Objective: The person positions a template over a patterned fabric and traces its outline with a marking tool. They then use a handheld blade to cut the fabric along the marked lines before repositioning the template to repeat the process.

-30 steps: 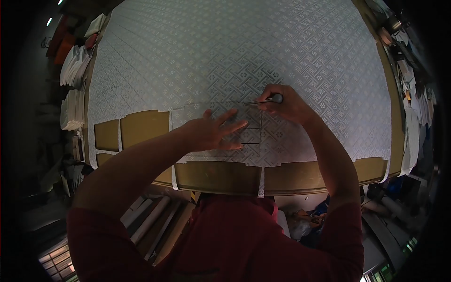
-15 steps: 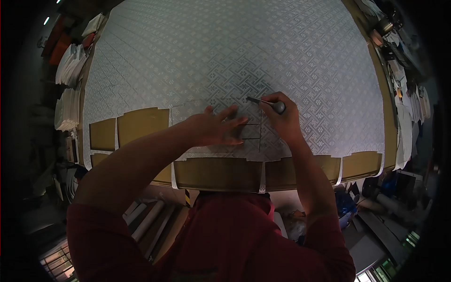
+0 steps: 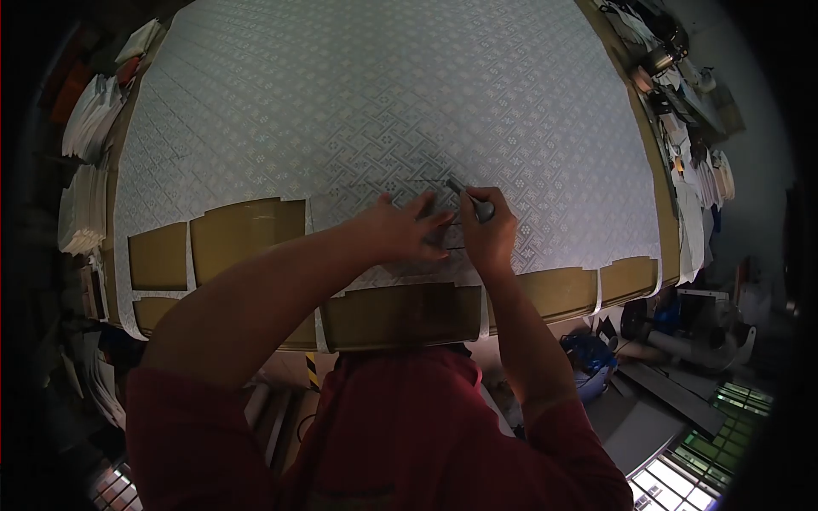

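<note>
A pale grey patterned sheet [image 3: 528, 111] covers the table in front of me. My left hand [image 3: 402, 233] lies flat on it with fingers spread. In my right hand [image 3: 492, 237] is a small knife [image 3: 483, 210] with a rounded grey handle, its thin blade tip meeting the sheet just beyond my left fingertips. A thin dark line [image 3: 426, 180] runs left from the tip. Short dark lines [image 3: 457, 248] also show between my hands. Rectangular openings along the near edge leave narrow strips [image 3: 190, 255] of sheet, with brown board [image 3: 247, 234] beneath.
Stacks of white paper [image 3: 85, 204] stand along the left side. At the right, a metal cylinder [image 3: 660, 60] and loose sheets [image 3: 690, 213] line the table edge. A blue bundle [image 3: 588, 351] sits below the table at the right.
The camera view has shifted, so the table and side stacks appear farther left. My right hand has come closer to my left, and the knife is angled more steeply. My left hand stays spread.
</note>
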A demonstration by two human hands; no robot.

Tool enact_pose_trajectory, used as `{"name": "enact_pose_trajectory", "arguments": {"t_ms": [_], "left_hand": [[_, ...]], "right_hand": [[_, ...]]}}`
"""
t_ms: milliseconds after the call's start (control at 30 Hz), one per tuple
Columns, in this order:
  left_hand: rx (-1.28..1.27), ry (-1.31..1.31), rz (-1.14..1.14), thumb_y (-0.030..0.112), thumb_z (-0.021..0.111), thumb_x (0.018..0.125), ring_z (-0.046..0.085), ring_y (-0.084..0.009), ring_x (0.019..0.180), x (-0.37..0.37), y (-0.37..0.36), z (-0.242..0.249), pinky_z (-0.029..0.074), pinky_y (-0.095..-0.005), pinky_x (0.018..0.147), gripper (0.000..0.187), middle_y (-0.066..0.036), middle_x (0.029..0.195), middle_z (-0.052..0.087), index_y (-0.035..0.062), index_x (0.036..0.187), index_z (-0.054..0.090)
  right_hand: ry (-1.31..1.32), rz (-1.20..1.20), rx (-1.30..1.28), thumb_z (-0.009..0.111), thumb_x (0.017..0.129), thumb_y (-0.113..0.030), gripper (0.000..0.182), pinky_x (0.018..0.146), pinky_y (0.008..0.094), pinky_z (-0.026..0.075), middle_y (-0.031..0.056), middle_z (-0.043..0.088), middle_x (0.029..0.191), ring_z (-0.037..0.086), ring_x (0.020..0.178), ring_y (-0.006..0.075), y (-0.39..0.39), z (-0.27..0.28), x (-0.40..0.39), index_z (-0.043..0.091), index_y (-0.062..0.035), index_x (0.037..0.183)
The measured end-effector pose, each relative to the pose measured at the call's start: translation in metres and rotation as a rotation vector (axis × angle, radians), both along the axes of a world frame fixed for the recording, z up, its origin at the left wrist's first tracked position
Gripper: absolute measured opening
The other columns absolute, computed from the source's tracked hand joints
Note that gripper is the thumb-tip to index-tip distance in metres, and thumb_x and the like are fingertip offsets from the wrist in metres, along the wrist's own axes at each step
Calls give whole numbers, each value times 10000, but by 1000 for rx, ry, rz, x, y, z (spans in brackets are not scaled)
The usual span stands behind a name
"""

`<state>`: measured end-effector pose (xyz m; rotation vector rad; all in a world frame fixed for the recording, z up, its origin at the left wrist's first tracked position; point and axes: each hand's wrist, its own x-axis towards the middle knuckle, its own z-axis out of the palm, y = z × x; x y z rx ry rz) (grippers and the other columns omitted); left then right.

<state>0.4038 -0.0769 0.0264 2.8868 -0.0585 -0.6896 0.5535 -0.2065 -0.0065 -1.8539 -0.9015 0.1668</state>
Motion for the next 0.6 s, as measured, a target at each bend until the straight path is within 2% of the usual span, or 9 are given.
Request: {"name": "enact_pose_trajectory", "arguments": {"t_ms": [67,133,300,367,400,433,500,567,600], "left_hand": [[-8,-5,19,534,454,1049,301,-426,1551,2,-1,-1,400,-760,1094,555,-143,1722,217,404,1582,373],[-120,49,244,788,365,974,390,-407,1511,3,-1,-3,364,-700,1107,894,-286,1696,208,256,1680,230],[-69,5,187,788,350,980,376,-379,1526,4,-2,-14,363,-690,1106,901,-264,1710,201,241,1683,218],[-71,4,184,789,347,979,373,-371,1530,4,-1,-18,367,-683,1105,913,-263,1711,201,227,1685,211],[-58,-4,161,753,356,999,357,-372,1536,5,-1,-17,374,-700,1086,837,-233,1712,221,269,1673,248],[-45,-12,137,717,365,1018,342,-373,1542,5,-1,-16,381,-718,1068,764,-203,1713,241,311,1660,285],[-3,-47,63,669,370,1035,321,-390,1550,1,-1,-10,411,-725,1022,737,-226,1683,286,274,1652,293],[41,-75,-7,621,375,1052,301,-407,1558,-1,-1,-3,440,-731,977,710,-250,1653,331,237,1645,300],[48,-65,-54,590,393,1057,300,-414,1557,-1,1,-3,445,-737,973,637,-199,1668,325,310,1624,321]], "right_hand": [[-62,-27,14,784,911,-147,142,719,421,576,164,761,887,756,858,392,1,-2,-5,727,-68,1015],[-68,-40,-2,781,912,-144,135,716,422,577,162,762,886,755,856,395,2,0,-7,727,-70,1011],[-65,-28,-73,781,914,-142,131,714,418,579,166,765,887,759,853,387,8,10,-8,725,-68,1006],[-38,-59,-107,778,924,-104,140,750,353,565,145,762,894,738,825,208,8,11,-12,728,-19,1023],[-42,-61,-111,778,924,-104,140,750,353,565,145,762,894,738,825,208,7,8,-15,728,-19,1023],[-27,-88,-75,783,920,-122,148,741,387,573,157,765,899,755,839,279,4,1,-19,722,-28,1016],[-21,-115,-39,787,915,-140,156,733,421,582,169,769,903,771,853,351,5,-10,-24,716,-38,1009],[-32,-173,-18,778,928,-99,148,701,342,562,150,753,867,714,784,165,6,-18,-30,727,-19,1042],[-33,-176,-18,778,928,-99,148,701,342,562,150,753,867,714,784,165,6,-19,-32,727,-19,1042]]}}
